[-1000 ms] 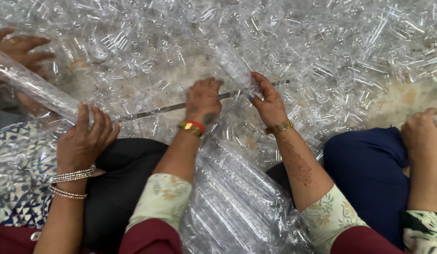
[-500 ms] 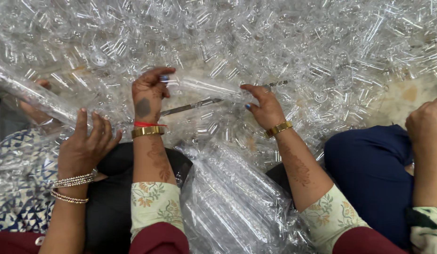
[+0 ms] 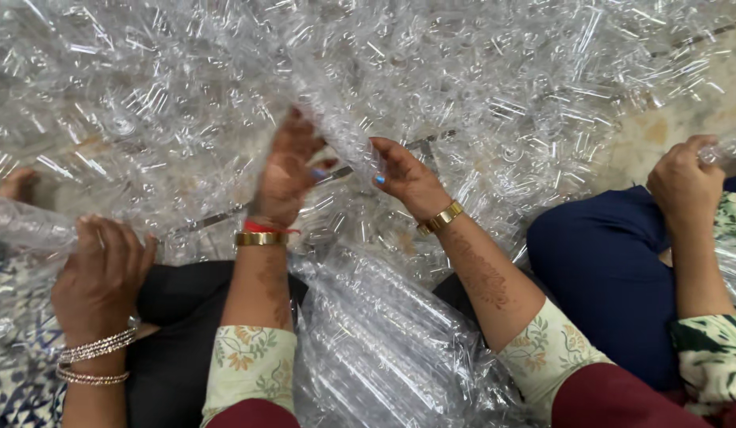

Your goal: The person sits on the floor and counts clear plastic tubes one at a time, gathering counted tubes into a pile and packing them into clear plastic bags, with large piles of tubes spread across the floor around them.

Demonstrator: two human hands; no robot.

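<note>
A: Clear plastic, thin-walled. The left hand [image 3: 287, 173] and right hand [image 3: 406, 176] both close on one clear plastic tube [image 3: 343, 135] that rises out of the heap of clear plastic pieces [image 3: 463, 87] just beyond the fingertips.

B: Grip state, pls?

A: Left hand: fingers curled round the tube's left side, thumb toward the right hand. Right hand: fingers pinched on the tube's right side, thumb tip nearly meeting the left thumb. Neither is spread wide. The tube runs up and away from between both hands.

B: Handling props?

A: Judged, not measured: very light, semi-stiff, dents if squeezed hard. Surface glossy, so prob. slippery. Not brittle like glass, but creasing looks likely. Edges at cut ends can't be made out.

B: Where to take hold?

A: Along the round wall, near the lower end, w/ light wrap of fingers rather than a hard pinch. Two hands side by side, as now, keeps it from bending.

B: Anything else nearby?

A: A bagged bundle of tubes [image 3: 384, 349] lies below the wrists, between the forearms. Left of the left hand, another person's hand [image 3: 102, 273] w/ bangles holds a separate tube. Far right, a further person's hand [image 3: 685, 178] grips more plastic.
</note>
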